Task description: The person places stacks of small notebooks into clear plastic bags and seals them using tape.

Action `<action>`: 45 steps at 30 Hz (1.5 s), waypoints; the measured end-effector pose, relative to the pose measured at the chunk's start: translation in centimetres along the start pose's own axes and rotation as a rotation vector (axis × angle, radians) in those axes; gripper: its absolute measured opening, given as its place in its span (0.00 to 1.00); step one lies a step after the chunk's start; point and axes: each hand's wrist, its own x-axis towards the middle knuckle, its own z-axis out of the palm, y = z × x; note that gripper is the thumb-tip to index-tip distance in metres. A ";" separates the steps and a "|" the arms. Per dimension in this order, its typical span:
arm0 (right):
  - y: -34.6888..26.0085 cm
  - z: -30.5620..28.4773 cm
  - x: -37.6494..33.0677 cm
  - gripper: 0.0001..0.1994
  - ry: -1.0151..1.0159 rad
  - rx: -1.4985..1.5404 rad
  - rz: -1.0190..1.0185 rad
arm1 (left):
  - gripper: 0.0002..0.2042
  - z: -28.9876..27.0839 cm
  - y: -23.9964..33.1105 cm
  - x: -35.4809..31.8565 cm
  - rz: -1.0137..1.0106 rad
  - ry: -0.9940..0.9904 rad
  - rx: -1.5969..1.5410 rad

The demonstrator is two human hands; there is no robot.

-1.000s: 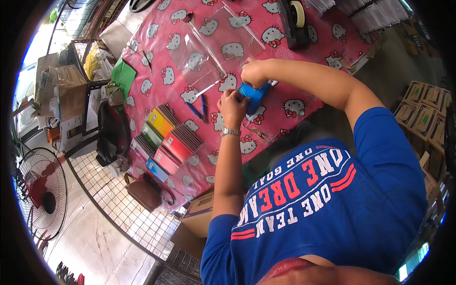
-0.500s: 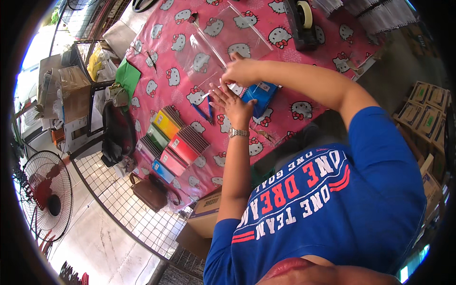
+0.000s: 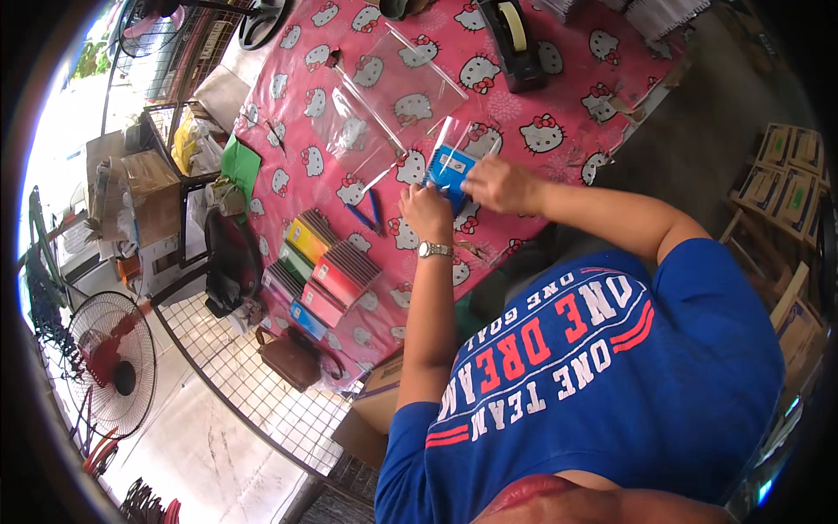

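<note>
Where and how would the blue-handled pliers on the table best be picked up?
Probably across both blue handles, with the left hand coming from above and from their right: they lie flat on the pink tablecloth, just left of that hand, spread in a V that a grip could close around.

Site: looking like small makeshift stationery workshop; whether adjoining home or shop, cannot tell. Evidence: pink cat-print plastic tablecloth (image 3: 504, 106) is covering worktable; person is handling blue spiral-bound notebook (image 3: 451, 166) there. Nearby, black tape dispenser with cream roll (image 3: 524, 77) is standing, blue-handled pliers (image 3: 375, 210) are lying, multicoloured spiral-bound notebooks (image 3: 335, 276) are sitting in rows. Brown cardboard cartons (image 3: 777, 192) are standing stacked at right. Dark metal grid panel (image 3: 249, 371) is bounding left side, daylight entering beyond; dark round-caged fan (image 3: 109, 354) is standing there.
</note>
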 end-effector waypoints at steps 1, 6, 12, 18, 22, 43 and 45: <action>-1.2 0.8 -1.2 0.20 -0.031 -0.135 -0.062 | 0.08 0.2 0.0 0.0 -0.001 0.003 0.003; -3.1 2.6 -0.7 0.37 -0.269 -0.205 -0.012 | 0.06 0.6 -0.6 -0.8 0.114 0.106 -0.154; -3.8 3.3 1.4 0.49 -0.479 -0.181 -0.025 | 0.07 1.7 0.8 -1.3 0.124 0.086 -0.055; 3.4 -2.0 1.1 0.28 0.019 0.210 0.142 | 0.09 3.3 0.5 -2.5 0.133 0.096 0.071; 13.7 -5.7 -0.1 0.11 0.625 0.354 1.080 | 0.15 3.4 2.7 -3.4 0.129 0.085 0.115; 4.2 1.1 10.8 0.11 -0.731 1.057 0.512 | 0.29 4.8 0.4 -6.2 0.132 0.199 -0.074; 3.6 3.0 12.4 0.15 -0.963 0.416 0.068 | 0.28 5.2 0.2 -6.3 0.143 0.228 -0.086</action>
